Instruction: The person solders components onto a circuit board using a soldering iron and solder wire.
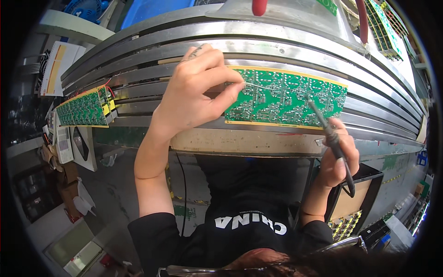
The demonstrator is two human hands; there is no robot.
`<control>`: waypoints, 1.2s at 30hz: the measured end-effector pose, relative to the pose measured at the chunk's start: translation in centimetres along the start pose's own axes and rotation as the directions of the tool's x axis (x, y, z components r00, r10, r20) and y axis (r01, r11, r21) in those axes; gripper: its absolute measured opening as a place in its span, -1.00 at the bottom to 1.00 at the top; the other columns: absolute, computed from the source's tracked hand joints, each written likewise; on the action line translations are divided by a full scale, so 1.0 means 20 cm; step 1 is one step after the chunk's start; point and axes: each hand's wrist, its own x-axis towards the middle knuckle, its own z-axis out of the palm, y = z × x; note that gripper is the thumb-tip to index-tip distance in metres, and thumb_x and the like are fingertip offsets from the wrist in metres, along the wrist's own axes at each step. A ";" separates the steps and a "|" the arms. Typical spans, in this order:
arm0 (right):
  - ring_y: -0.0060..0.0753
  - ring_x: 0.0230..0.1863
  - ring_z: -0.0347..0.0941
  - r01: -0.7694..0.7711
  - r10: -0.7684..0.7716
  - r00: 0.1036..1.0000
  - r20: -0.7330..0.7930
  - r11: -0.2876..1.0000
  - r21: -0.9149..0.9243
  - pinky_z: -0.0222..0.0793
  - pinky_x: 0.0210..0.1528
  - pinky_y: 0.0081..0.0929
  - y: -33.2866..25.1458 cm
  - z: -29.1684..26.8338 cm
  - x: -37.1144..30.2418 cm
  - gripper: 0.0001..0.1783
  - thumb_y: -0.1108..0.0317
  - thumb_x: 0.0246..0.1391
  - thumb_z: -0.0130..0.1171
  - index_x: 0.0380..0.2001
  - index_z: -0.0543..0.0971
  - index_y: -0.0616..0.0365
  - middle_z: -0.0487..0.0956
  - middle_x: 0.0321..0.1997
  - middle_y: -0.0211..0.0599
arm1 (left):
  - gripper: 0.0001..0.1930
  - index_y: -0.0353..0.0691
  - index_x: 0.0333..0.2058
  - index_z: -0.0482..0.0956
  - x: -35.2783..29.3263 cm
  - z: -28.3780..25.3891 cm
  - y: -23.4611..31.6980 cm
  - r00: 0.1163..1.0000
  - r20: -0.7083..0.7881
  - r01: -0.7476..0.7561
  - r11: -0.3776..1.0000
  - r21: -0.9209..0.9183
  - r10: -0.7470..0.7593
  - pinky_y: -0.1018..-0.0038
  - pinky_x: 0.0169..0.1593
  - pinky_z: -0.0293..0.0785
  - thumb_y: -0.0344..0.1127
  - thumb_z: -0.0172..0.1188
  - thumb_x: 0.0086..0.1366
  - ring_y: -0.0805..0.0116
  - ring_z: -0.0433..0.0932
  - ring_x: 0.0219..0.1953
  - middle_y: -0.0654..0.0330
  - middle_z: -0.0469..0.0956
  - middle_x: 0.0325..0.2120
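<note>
A long green circuit board [281, 99] with yellow edge strips lies solder side up across the metal rails in front of me. My left hand [203, 85] pinches a thin strand of solder wire [258, 86] between thumb and forefinger, over the board's left part. The wire reaches rightward across the board. My right hand [340, 154] grips a soldering iron [330, 131] like a pen from the lower right. The iron's tip is over the right half of the board; whether it touches a joint, I cannot tell.
Another green board [84, 109] with yellow parts rests on the rails at the left. Parallel metal rails [152, 48] run across the bench. Red handles [259, 6] hang at the top edge. Below right stands a black-framed box [353, 198]. The iron's cable [351, 184] loops under my right hand.
</note>
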 end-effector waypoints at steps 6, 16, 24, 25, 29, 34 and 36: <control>-0.26 -0.36 0.44 -0.147 0.138 0.986 0.096 0.984 0.102 0.45 0.08 0.19 -0.09 0.09 0.01 -0.75 0.25 0.06 0.15 -0.24 0.63 0.13 0.60 -0.40 -0.18 | -0.86 -0.22 -0.48 0.65 -0.02 0.02 0.01 0.999 -0.002 -0.054 0.996 -0.078 0.054 0.47 -0.30 0.28 -0.59 0.33 -0.07 0.36 0.27 -0.44 0.30 0.33 -0.53; -0.33 -0.36 0.37 -0.124 0.171 0.949 0.264 0.975 -0.185 0.39 0.20 0.20 -0.19 0.16 0.04 -0.90 0.34 -0.15 0.28 -0.48 0.70 0.01 0.51 -0.44 -0.35 | -0.85 -0.23 -0.52 0.62 -0.05 0.04 0.00 0.997 0.030 -0.067 0.994 -0.081 0.069 0.44 -0.27 0.31 -0.60 0.31 -0.13 0.31 0.30 -0.41 0.28 0.32 -0.53; -0.35 -0.32 0.37 -0.140 0.197 0.940 0.277 0.967 -0.214 0.33 0.27 0.27 -0.18 0.17 0.03 -0.88 0.34 -0.19 0.26 -0.48 0.72 -0.05 0.50 -0.41 -0.36 | -0.84 -0.20 -0.52 0.61 -0.05 0.05 -0.01 0.995 0.029 -0.099 0.995 0.003 0.099 0.44 -0.26 0.28 -0.57 0.32 -0.13 0.33 0.28 -0.44 0.30 0.31 -0.52; -0.35 -0.32 0.37 -0.141 0.199 0.940 0.276 0.966 -0.217 0.32 0.28 0.27 -0.18 0.17 0.03 -0.88 0.35 -0.19 0.26 -0.49 0.72 -0.05 0.50 -0.40 -0.36 | -0.85 -0.18 -0.52 0.60 -0.05 0.06 -0.01 0.993 0.023 -0.118 0.993 0.023 0.118 0.46 -0.25 0.27 -0.56 0.32 -0.12 0.34 0.26 -0.45 0.30 0.31 -0.51; -0.35 -0.32 0.37 -0.139 0.198 0.941 0.273 0.965 -0.222 0.32 0.29 0.28 -0.18 0.17 0.02 -0.88 0.35 -0.19 0.26 -0.49 0.72 -0.05 0.51 -0.39 -0.36 | -0.85 -0.14 -0.52 0.57 -0.05 0.07 -0.01 0.986 0.002 -0.164 0.984 0.076 0.164 0.49 -0.24 0.24 -0.53 0.32 -0.10 0.38 0.21 -0.47 0.32 0.30 -0.50; -0.35 -0.32 0.37 -0.129 0.187 0.946 0.265 0.966 -0.223 0.32 0.28 0.28 -0.17 0.17 0.02 -0.89 0.36 -0.19 0.26 -0.50 0.71 -0.05 0.51 -0.39 -0.36 | -0.84 -0.14 -0.52 0.59 -0.06 0.06 0.01 0.983 -0.030 -0.177 0.978 0.111 0.181 0.47 -0.25 0.23 -0.54 0.32 -0.13 0.37 0.23 -0.47 0.33 0.30 -0.51; -0.35 -0.32 0.38 -0.135 0.192 0.946 0.261 0.966 -0.222 0.32 0.28 0.29 -0.17 0.17 0.02 -0.92 0.36 -0.17 0.26 -0.51 0.70 -0.04 0.51 -0.40 -0.36 | -0.82 -0.17 -0.51 0.62 -0.05 0.04 0.02 0.986 -0.031 -0.159 0.982 0.105 0.163 0.44 -0.26 0.25 -0.56 0.33 -0.16 0.34 0.28 -0.44 0.32 0.32 -0.52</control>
